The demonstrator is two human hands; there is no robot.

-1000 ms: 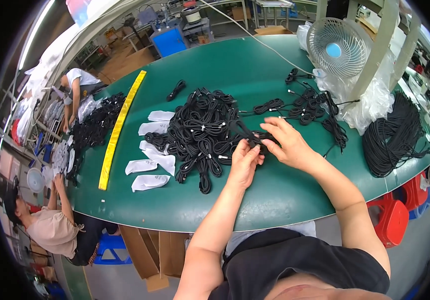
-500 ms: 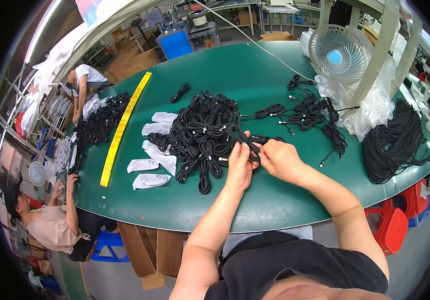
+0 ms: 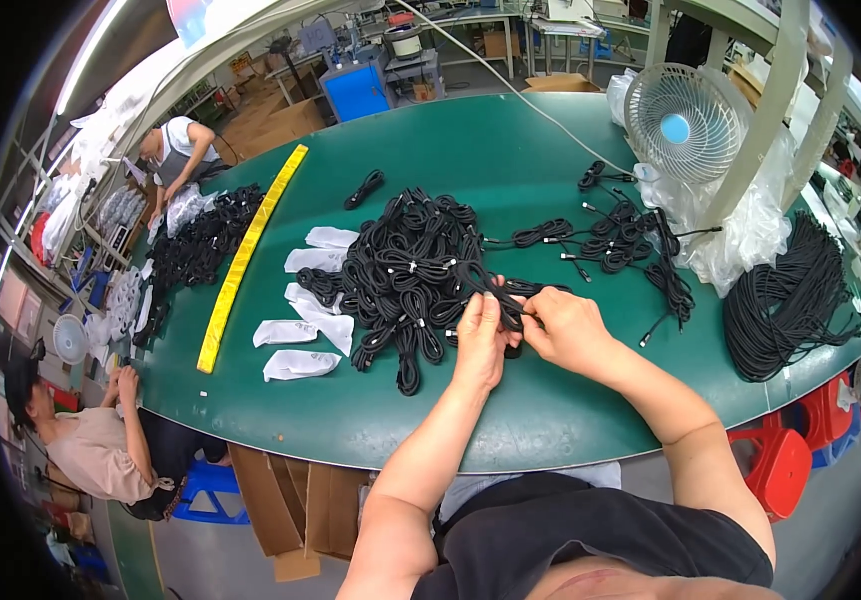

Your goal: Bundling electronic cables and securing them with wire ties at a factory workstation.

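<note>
A coiled black cable (image 3: pixel 491 283) is held between my two hands, just above the green table. My left hand (image 3: pixel 481 335) grips the coil from below, its thumb pressed on the strands. My right hand (image 3: pixel 562 325) pinches the right end of the same coil with closed fingers; the exact grip is partly hidden. Directly left of my hands lies a big heap of coiled black cables (image 3: pixel 410 245) with pale connectors. To the right, loose black cables (image 3: pixel 625 235) with silver ends lie spread out.
White bags (image 3: pixel 302 364) lie left of the heap, beyond them a yellow strip (image 3: pixel 250 262). A fan (image 3: pixel 685 125), clear plastic (image 3: pixel 750 235) and a large bundle of black cable (image 3: pixel 788 300) stand at right. Two people work at the left side beside another cable pile (image 3: pixel 205 235).
Both hands keep hold of the coil and have shifted only slightly. At the left, the nearer person's hands have come together and the farther person has raised their body.
</note>
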